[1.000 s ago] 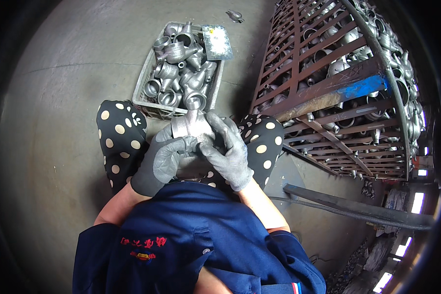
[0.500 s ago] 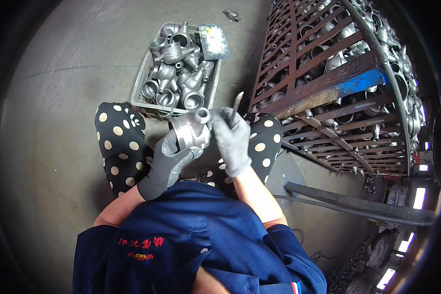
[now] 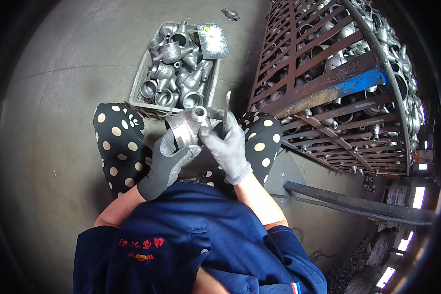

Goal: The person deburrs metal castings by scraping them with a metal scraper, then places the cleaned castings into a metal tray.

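My left hand (image 3: pixel 167 159), in a grey glove, grips a silvery metal casting (image 3: pixel 182 130) from its left side and below. The casting has a wide round body and a short round spout that faces up. On its right side, the gloved fingers of my right hand (image 3: pixel 230 148) are curled close in and seem to touch it. A thin, pale, stick-like tool (image 3: pixel 228 99) sticks up out of that hand; its lower end is hidden by the fingers. The casting is held above my lap, between my knees.
Beyond my knees stands a grey plastic crate (image 3: pixel 154 107) heaped with similar castings, a flat metal plate (image 3: pixel 213 41) at its right corner. One casting (image 3: pixel 230 14) lies on the floor farther off. A brown barred cage (image 3: pixel 293 54) full of castings rises at right, above a dark beam (image 3: pixel 348 198).
My right hand has turned and come in against the casting's right side, its tool now more upright and further left. The casting has shifted slightly left in my left hand.
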The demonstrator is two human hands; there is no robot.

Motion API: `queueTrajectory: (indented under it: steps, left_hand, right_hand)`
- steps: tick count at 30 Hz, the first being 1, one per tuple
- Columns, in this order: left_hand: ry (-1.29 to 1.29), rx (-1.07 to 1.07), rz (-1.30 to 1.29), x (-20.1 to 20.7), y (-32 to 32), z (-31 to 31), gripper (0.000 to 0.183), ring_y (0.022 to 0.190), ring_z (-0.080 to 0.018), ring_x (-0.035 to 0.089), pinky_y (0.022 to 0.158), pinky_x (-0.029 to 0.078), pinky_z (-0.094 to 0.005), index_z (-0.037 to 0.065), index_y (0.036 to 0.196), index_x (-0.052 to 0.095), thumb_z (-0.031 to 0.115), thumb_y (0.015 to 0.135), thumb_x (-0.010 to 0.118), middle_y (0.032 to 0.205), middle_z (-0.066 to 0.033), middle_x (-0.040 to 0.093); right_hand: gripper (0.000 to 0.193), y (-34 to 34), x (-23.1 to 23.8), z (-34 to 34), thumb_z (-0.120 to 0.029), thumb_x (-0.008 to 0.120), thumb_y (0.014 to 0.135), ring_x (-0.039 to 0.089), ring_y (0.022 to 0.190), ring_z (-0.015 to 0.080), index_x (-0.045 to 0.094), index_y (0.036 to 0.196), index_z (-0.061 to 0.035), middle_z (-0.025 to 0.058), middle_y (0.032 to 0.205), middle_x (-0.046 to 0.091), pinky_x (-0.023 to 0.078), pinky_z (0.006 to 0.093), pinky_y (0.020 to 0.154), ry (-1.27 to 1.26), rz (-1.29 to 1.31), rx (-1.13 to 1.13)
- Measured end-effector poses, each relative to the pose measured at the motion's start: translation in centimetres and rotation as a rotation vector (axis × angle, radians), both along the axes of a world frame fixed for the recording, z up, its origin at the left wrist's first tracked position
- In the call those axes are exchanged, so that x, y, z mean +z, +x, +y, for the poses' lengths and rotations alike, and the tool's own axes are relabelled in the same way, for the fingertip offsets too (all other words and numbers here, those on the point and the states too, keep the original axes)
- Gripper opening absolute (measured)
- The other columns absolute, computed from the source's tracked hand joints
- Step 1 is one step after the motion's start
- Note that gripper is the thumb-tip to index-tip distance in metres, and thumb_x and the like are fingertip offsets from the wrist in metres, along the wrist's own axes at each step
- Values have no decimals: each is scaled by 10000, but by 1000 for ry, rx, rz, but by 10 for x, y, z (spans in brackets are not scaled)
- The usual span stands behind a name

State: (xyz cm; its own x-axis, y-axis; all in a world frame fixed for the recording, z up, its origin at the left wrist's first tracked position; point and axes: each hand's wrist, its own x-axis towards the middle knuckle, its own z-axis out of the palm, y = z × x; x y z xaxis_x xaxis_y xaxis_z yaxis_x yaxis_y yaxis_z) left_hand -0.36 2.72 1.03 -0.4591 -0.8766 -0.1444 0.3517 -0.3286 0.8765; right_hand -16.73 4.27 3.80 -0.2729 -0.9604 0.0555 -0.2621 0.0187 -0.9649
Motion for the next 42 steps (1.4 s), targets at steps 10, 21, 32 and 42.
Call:
queueTrajectory:
  steps: [10, 21, 32, 42]
  left_hand:
    - [-63, 21, -46, -6, 2, 1, 483, 1030, -110, 608, 899, 512, -259, -6, 1305, 485, -83, 844, 608, 1159, -66, 622]
    - [8, 41, -19, -9, 5, -5, 462, 979, -104, 625, 845, 511, -244, 5, 1283, 531, -77, 835, 607, 1124, -49, 640]
    - [0, 10, -65, -10, 4, -3, 438, 966, -87, 621, 851, 511, -242, 6, 1276, 532, -66, 852, 615, 1108, -42, 646]
    - [93, -28, 282, 6, 3, -17, 484, 1063, -144, 616, 923, 499, -283, -14, 1326, 483, -28, 851, 577, 1180, -75, 621]
  right_hand:
    - [348, 7, 1, -6, -170, 665, 758, 622, 912, 254, 627, 1033, 39, 183, 997, 629, 485, 351, 813, -1, -26, -88]
    - [403, 3, 6, -5, -167, 669, 764, 624, 1000, 338, 618, 1113, 28, 189, 1009, 634, 485, 385, 887, -110, 229, 22]
    - [465, -3, 1, -3, -194, 678, 757, 597, 1050, 264, 605, 1158, 28, 173, 1045, 640, 446, 357, 934, 33, 34, 16]
    - [448, -6, 8, 8, -118, 672, 811, 596, 892, 121, 580, 1220, 41, 97, 1080, 646, 482, 263, 820, 103, -274, 0]
